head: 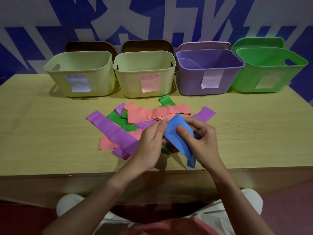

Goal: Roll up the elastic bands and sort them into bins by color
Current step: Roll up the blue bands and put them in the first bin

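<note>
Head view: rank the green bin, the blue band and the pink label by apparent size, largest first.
1. green bin
2. blue band, though nearness to the camera inflates it
3. pink label

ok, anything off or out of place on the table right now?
Mostly no. One oddity: the purple bin already holds a purple band, lying loose against its inner wall, not rolled. Otherwise the unsorted bands lie in an overlapping heap, while both hands hold the blue band.

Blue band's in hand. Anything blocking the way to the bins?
Nothing visible. Both hands, left hand and right hand, hold the blue band above the pile of bands; the four bins behind it stand open-topped.
</note>
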